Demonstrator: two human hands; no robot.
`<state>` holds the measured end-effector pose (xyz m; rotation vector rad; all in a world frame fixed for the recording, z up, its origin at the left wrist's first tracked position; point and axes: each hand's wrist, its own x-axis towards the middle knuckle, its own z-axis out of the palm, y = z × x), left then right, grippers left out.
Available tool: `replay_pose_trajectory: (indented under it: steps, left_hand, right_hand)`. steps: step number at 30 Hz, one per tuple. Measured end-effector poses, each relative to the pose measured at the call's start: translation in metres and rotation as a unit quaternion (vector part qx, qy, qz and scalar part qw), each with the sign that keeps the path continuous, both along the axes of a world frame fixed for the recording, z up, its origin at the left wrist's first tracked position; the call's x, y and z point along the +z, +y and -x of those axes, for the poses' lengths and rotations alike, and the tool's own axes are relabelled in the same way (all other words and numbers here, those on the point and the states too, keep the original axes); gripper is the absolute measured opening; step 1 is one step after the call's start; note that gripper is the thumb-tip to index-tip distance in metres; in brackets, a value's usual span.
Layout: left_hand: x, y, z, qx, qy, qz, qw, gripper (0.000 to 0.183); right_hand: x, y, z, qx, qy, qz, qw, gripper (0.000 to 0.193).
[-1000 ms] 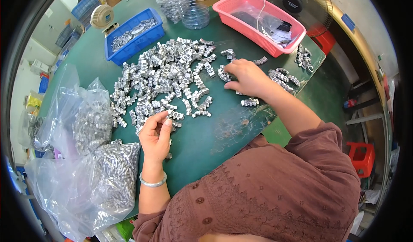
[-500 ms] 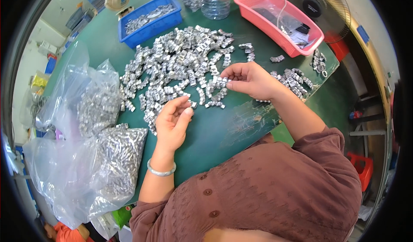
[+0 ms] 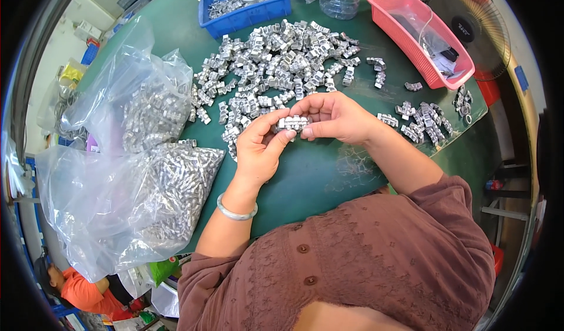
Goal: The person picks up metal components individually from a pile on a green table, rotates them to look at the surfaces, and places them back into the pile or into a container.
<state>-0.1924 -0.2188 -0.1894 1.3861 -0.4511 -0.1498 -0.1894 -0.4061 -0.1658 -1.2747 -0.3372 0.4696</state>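
Between my two hands, at the front edge of a large pile, is a short silver strip of metal links (image 3: 292, 123). My left hand (image 3: 258, 146) pinches its left end between thumb and fingers. My right hand (image 3: 339, 117) is closed on its right end, thumb below and bent fingers above. My fingers cover part of both ends. Just beyond my hands spreads the pile of similar silver link pieces (image 3: 285, 57). A smaller group of these pieces (image 3: 427, 122) lies right of my right hand.
Clear plastic bags (image 3: 182, 196) filled with small metal parts stand at the left. A blue bin (image 3: 247, 19) of metal parts and a pink basket (image 3: 420, 52) sit at the back, near a fan (image 3: 470, 28). A person in orange (image 3: 85, 293) is at lower left.
My hands have come together from apart, and my left hand has closed on the link strip. My right hand has drawn away from the pile. The view has shifted.
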Motion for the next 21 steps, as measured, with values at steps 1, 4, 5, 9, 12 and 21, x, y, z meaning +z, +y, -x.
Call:
replay_pose_trajectory:
  steps: [1,4,5,9,12,21]
  left_hand:
    - [-0.0002,-0.0002,0.0,0.002,-0.003,-0.001,1.0,0.031]
    - [-0.0022,-0.0013,-0.0001,0.011,-0.02,0.003,1.0,0.031]
    - [-0.0028,-0.0016,0.0,0.019,-0.034,0.009,0.999,0.031]
    - [-0.0009,0.0002,-0.0029,0.048,-0.095,-0.029,0.994,0.031]
    - [0.0002,0.0044,-0.0047,0.027,-0.142,-0.107,0.984,0.031]
    - [0.0017,-0.0002,-0.0023,0.041,-0.066,-0.072,0.994,0.03]
  right_hand:
    - [-0.0028,-0.0002,0.0006,-0.009,-0.012,-0.015,1.0,0.03]
    - [-0.0051,0.0016,0.0018,-0.007,-0.029,-0.042,0.999,0.033]
    - [-0.0053,0.0016,0.0023,-0.008,-0.028,-0.043,0.999,0.033]
    - [-0.0052,0.002,0.0035,-0.02,-0.033,-0.025,0.999,0.031]
    - [-0.0056,0.0021,0.005,-0.029,-0.046,-0.017,0.998,0.03]
    - [-0.0044,0.0027,0.0055,-0.032,-0.037,-0.03,0.998,0.031]
